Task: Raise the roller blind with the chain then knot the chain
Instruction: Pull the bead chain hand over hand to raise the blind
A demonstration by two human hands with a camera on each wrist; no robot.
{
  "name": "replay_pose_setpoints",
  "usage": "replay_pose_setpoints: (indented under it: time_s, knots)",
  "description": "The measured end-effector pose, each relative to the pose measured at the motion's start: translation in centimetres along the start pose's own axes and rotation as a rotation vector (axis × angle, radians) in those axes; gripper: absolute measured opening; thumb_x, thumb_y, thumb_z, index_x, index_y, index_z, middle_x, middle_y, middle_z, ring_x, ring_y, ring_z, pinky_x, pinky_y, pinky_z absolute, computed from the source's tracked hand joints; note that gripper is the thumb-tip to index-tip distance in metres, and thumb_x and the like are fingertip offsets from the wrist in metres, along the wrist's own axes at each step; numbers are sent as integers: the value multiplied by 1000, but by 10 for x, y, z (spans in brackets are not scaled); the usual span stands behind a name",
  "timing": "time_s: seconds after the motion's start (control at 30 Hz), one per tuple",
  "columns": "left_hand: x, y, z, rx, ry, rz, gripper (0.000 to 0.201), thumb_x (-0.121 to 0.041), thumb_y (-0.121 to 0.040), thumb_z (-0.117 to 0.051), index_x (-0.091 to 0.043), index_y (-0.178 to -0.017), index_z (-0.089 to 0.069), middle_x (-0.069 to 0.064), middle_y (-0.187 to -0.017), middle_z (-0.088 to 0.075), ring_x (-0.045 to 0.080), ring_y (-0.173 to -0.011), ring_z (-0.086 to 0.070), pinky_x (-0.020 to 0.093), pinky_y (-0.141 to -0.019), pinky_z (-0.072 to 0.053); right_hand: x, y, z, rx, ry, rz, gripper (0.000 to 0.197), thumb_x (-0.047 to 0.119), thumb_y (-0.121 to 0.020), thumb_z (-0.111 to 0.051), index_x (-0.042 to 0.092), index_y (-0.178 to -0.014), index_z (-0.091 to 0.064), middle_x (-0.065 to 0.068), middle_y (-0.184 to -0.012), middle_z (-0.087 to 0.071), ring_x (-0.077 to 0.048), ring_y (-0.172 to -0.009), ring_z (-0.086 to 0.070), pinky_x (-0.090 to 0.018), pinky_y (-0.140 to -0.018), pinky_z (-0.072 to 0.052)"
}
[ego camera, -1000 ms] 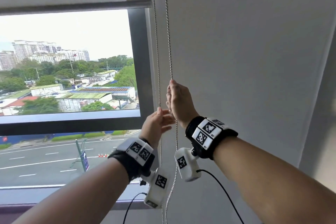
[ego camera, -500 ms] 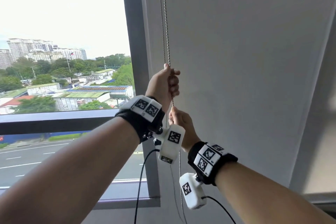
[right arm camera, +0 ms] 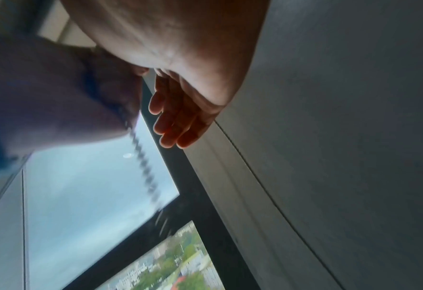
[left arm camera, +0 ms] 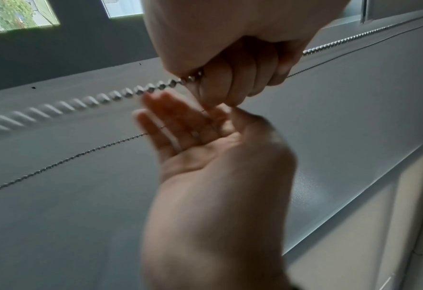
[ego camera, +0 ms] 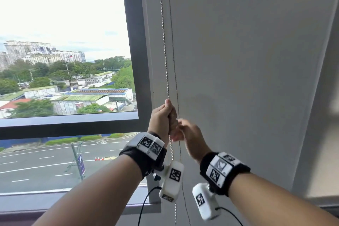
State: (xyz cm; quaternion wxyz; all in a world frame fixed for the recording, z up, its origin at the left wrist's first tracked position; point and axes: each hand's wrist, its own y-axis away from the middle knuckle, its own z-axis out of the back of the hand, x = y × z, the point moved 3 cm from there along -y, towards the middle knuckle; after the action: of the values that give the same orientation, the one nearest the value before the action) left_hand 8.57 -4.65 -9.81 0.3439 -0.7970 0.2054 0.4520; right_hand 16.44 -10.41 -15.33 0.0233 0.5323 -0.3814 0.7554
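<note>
left hand (ego camera: 162,117) fisted round the chain (ego camera: 164,46); right hand (ego camera: 190,137) beside it, fingers loose, holding nothing.

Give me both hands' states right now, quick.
Left hand: closed in a fist around the bead chain.
Right hand: open, fingers straight and blurred, holding nothing, just beside the left fist.

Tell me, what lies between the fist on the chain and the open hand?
Nothing: the left wrist view shows the left hand gripping the chain, the right hand just beneath.
</note>
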Motion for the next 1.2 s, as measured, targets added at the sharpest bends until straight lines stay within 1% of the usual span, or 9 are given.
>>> replay_pose_setpoints:
  time_s: [0.2, 0.33, 0.43, 0.57, 0.63, 0.7, 0.87, 1.07, 1.2]
  knots:
    - [7, 7, 5, 6, -44, 27, 46, -37, -96, -40, -18, -55, -31, -5, -44, -22, 9, -34, -14, 14, -40, -9, 72, -55, 1, -81, -27, 71, 39, 31, -92, -38, 6, -106, -65, -11, -84, -69, -25, -80, -67, -44, -78, -56]
    - [16, 14, 9, -21, -81, 43, 49, -35, -96, -40, -18, -51, -32, -5, -43, -22, 10, -37, -14, 24, -43, -4, 120, -74, -5, -56, -81, 142, 36, 20, -104, -31, -1, -115, -58, -16, -85, -64, -26, -77, -65, -42, -70, -56]
    - [26, 21, 17, -65, -119, 75, 54, -34, -95, -44, -21, -43, -38, -4, -42, -31, 13, -39, -25, 28, -46, -14, 138, -86, -13, -45, -169, 149, 32, 21, -105, -32, 4, -111, -57, -11, -74, -60, -22, -58, -57, -35, -53, -51]
    - [46, 24, 26, -23, -75, 136, 43, -46, -78, -63, -5, -68, -53, 8, -61, -45, 20, -54, -38, 32, -52, -28, 131, -87, -20, -127, -236, 93, 36, 22, -104, -32, 17, -71, -44, -1, -57, -33, -6, -36, -27, -17, -36, -24]
    - [51, 24, 28, -11, -90, 150, 47, -48, -77, -61, -2, -75, -54, 11, -70, -47, 22, -61, -40, 33, -55, -30, 126, -84, -21, -112, -283, 58, 37, 23, -104, -32, 21, -67, -33, 1, -58, -27, -4, -35, -20, -15, -34, -19]
    - [48, 24, 31, 12, -114, 151, 47, -49, -83, -52, -4, -71, -61, 15, -71, -53, 25, -62, -48, 33, -59, -37, 121, -78, -20, -89, -307, 33, 37, 24, -104, -32, 23, -67, -30, 2, -59, -24, -4, -36, -18, -14, -34, -17]
    - [7, 12, 30, 19, -100, 85, 52, -39, -98, -24, -3, -95, -61, 11, -82, -66, 22, -79, -61, 35, -80, -44, 91, -64, -17, -115, -255, 39, 37, 26, -103, -35, 21, -66, -33, 2, -56, -26, -5, -38, -20, -17, -34, -20]
    - [-39, -9, 9, 94, -9, 22, 53, -39, -98, -23, 0, -110, -58, 16, -98, -65, 24, -89, -61, 34, -84, -47, 48, -36, -21, -101, -267, 31, 37, 24, -101, -37, 17, -64, -40, 12, -48, -35, -4, -40, -29, -17, -39, -26]
    - [-57, -23, -19, 106, -15, 24, 52, -39, -99, -21, -5, -94, -60, 10, -80, -70, 24, -81, -61, 31, -75, -45, 28, -26, -23, -115, -250, -83, 37, 27, -101, -40, 11, -67, -39, 6, -53, -32, -4, -40, -26, -17, -41, -25]
